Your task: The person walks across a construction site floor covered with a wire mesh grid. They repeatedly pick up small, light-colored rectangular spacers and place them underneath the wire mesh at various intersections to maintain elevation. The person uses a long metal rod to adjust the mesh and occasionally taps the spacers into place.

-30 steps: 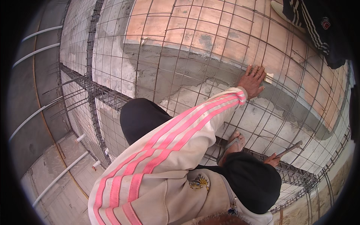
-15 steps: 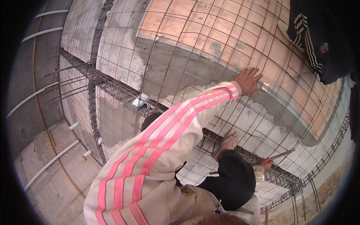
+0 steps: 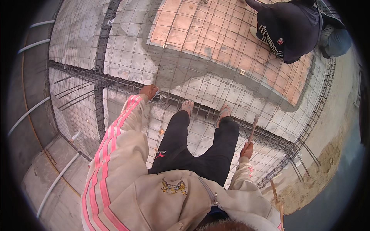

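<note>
My left hand (image 3: 149, 91) reaches down to the steel beam cage left of my feet. Its fingers are closed; a small pale bit shows at the fingertips, too little to name. My right hand (image 3: 247, 150) is wrapped round a long, narrow rusty metal bar (image 3: 253, 131), held tilted upward at my right side. Under both hands spreads a grid of thin steel reinforcing bars (image 3: 208, 82), tied over grey concrete. My feet, in sandals, stand at the beam cage (image 3: 266, 133), a dark trench of bundled bars.
An orange-brown panel (image 3: 216, 30) lies under the mesh ahead, bordered by wet-looking grey mortar (image 3: 173, 63). Another person in dark clothes (image 3: 289, 29) crouches at the far right. Bar ends (image 3: 308, 154) stick out at the right edge, beside sandy ground (image 3: 323, 173). White pipes (image 3: 27, 115) project at left.
My left hand has left the mesh near the panel and moved left and nearer, to the beam cage. My body is more upright. The bar remains in my right hand.
</note>
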`<action>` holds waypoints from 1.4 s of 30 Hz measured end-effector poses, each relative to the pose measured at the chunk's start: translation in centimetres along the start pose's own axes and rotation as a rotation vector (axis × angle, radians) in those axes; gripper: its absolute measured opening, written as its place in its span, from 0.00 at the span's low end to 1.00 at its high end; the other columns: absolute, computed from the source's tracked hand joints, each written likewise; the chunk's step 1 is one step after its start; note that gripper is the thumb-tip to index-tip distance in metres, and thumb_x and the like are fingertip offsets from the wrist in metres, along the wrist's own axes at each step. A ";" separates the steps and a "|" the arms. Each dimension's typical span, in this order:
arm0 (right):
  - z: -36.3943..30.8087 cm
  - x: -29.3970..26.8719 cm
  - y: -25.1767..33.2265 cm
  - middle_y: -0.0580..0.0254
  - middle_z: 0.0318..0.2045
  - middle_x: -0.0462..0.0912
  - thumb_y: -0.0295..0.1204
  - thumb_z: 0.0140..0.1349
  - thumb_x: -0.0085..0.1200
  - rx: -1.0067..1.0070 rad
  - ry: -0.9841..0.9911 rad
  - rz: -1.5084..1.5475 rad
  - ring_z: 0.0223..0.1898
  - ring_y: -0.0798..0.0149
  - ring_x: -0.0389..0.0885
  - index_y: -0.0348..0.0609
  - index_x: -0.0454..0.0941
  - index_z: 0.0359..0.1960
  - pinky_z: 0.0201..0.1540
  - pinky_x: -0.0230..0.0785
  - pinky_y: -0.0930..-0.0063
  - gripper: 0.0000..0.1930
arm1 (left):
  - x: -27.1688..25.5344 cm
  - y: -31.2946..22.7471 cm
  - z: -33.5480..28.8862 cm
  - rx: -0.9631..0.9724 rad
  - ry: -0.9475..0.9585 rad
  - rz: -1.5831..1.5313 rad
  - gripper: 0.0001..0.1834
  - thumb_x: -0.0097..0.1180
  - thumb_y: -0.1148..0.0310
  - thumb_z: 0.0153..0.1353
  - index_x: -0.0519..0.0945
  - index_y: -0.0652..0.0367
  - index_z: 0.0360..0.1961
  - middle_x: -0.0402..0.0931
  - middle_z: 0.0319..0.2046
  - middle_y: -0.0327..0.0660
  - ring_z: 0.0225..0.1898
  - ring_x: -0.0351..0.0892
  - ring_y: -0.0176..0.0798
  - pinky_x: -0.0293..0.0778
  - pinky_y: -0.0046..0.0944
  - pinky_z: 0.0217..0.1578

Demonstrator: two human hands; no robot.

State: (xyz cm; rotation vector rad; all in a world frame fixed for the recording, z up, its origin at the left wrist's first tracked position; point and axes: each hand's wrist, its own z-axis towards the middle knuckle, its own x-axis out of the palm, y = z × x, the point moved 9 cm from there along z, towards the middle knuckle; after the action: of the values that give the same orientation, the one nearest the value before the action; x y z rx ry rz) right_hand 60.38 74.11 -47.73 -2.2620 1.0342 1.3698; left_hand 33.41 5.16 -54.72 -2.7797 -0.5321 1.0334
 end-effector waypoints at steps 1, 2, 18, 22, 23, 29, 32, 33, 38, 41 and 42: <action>-1.9 -1.3 0.5 0.40 0.38 0.79 0.41 0.71 0.46 -0.003 0.029 0.009 0.41 0.35 0.77 0.41 0.71 0.44 0.43 0.68 0.44 0.15 | -0.1 1.2 -2.3 -0.060 -0.008 -0.020 0.28 0.47 0.46 0.66 0.81 0.57 0.52 0.81 0.48 0.55 0.52 0.78 0.60 0.72 0.52 0.53; -3.8 -2.5 0.9 0.40 0.37 0.79 0.41 0.71 0.46 -0.018 0.053 0.013 0.41 0.35 0.77 0.41 0.71 0.44 0.43 0.68 0.44 0.14 | 0.0 1.9 -4.5 -0.052 0.004 -0.068 0.27 0.48 0.45 0.65 0.82 0.54 0.52 0.82 0.48 0.54 0.51 0.79 0.59 0.74 0.53 0.53; -19.6 -7.2 1.3 0.60 0.21 0.74 0.42 0.70 0.50 -0.063 0.056 0.237 0.18 0.64 0.76 0.43 0.71 0.41 0.20 0.68 0.68 0.14 | -0.5 -3.4 -18.5 0.179 -0.035 -0.393 0.25 0.51 0.47 0.64 0.82 0.55 0.50 0.81 0.49 0.53 0.52 0.78 0.59 0.73 0.50 0.52; -23.0 -7.4 1.8 0.45 0.26 0.79 0.43 0.70 0.48 0.060 0.177 0.379 0.29 0.44 0.81 0.43 0.72 0.42 0.32 0.70 0.51 0.15 | -3.4 -0.3 -16.8 0.190 -0.093 -0.358 0.26 0.51 0.47 0.65 0.82 0.56 0.51 0.82 0.48 0.51 0.50 0.80 0.56 0.74 0.48 0.51; -23.4 -7.8 2.3 0.49 0.23 0.78 0.43 0.70 0.49 0.048 0.145 0.347 0.24 0.50 0.81 0.44 0.72 0.43 0.28 0.70 0.55 0.15 | -4.0 0.9 -16.3 0.181 -0.101 -0.358 0.26 0.51 0.48 0.65 0.82 0.58 0.50 0.82 0.47 0.50 0.48 0.81 0.54 0.74 0.46 0.50; -24.5 -8.5 3.3 0.51 0.24 0.79 0.42 0.70 0.50 0.095 0.211 0.468 0.20 0.58 0.81 0.42 0.72 0.45 0.24 0.72 0.63 0.15 | -6.5 5.5 -15.8 0.115 -0.152 -0.423 0.24 0.51 0.50 0.65 0.82 0.59 0.49 0.83 0.40 0.49 0.37 0.84 0.44 0.76 0.41 0.44; -23.8 -9.1 4.2 0.55 0.23 0.78 0.41 0.70 0.50 0.057 0.191 0.537 0.19 0.61 0.79 0.40 0.72 0.45 0.24 0.73 0.66 0.15 | -7.0 5.4 -16.8 0.083 -0.173 -0.380 0.23 0.52 0.50 0.65 0.83 0.57 0.49 0.83 0.40 0.49 0.37 0.83 0.44 0.76 0.41 0.44; -23.7 -9.2 4.5 0.55 0.22 0.77 0.40 0.70 0.50 0.057 0.192 0.550 0.19 0.61 0.79 0.40 0.72 0.45 0.24 0.73 0.67 0.15 | -6.9 5.1 -17.3 0.066 -0.161 -0.375 0.23 0.52 0.50 0.65 0.83 0.57 0.49 0.83 0.40 0.50 0.38 0.83 0.45 0.76 0.42 0.44; -22.7 -9.9 5.4 0.58 0.21 0.75 0.40 0.70 0.50 0.029 0.242 0.569 0.19 0.62 0.79 0.40 0.73 0.45 0.24 0.74 0.67 0.15 | -5.5 1.0 -20.3 0.137 -0.144 -0.408 0.25 0.52 0.48 0.65 0.82 0.57 0.50 0.83 0.44 0.51 0.47 0.82 0.51 0.75 0.45 0.48; -22.3 -10.3 4.8 0.56 0.22 0.77 0.42 0.69 0.50 0.060 0.256 0.489 0.20 0.60 0.80 0.42 0.73 0.43 0.24 0.73 0.64 0.15 | -3.8 -1.6 -21.8 0.147 -0.061 -0.349 0.27 0.51 0.46 0.65 0.82 0.57 0.51 0.82 0.46 0.52 0.50 0.81 0.54 0.74 0.47 0.51; -22.3 -10.8 5.1 0.54 0.22 0.78 0.43 0.69 0.49 0.002 0.226 0.483 0.20 0.59 0.81 0.42 0.72 0.43 0.25 0.74 0.62 0.15 | -3.2 -2.5 -22.0 0.149 -0.011 -0.325 0.27 0.51 0.46 0.65 0.81 0.57 0.52 0.82 0.46 0.52 0.50 0.81 0.55 0.73 0.47 0.51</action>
State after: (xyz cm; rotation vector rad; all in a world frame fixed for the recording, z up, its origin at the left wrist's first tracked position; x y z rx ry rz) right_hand 68.00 62.24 -26.78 -2.2950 1.7457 1.2873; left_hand 44.86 6.34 -35.52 -2.4530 -0.8364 0.9705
